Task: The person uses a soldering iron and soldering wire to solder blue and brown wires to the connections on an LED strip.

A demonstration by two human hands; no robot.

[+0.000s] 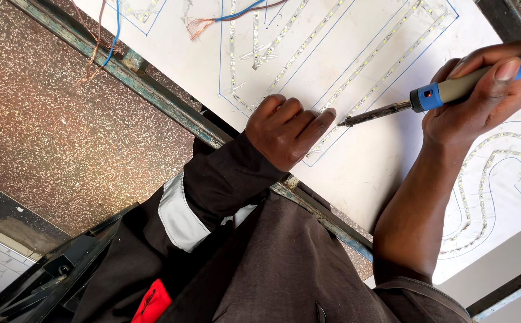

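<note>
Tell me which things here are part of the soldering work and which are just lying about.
In use:
soldering iron in the right hand
LED strips on the white sign panel
left hand pressing on the panel

Lying about:
loose wires
black object on the floor

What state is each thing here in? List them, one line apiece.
Right hand: closed around the soldering iron's handle.
Soldering iron: held, tip angled down toward the board, near the left fingertips.
Left hand: fingers curled, pressing on the white board.
White board: lying flat on a metal frame, blue letter outlines drawn on it.
LED strips: laid inside the outlines, unlit.
Loose wires: bare copper ends frayed, unconnected.
</note>
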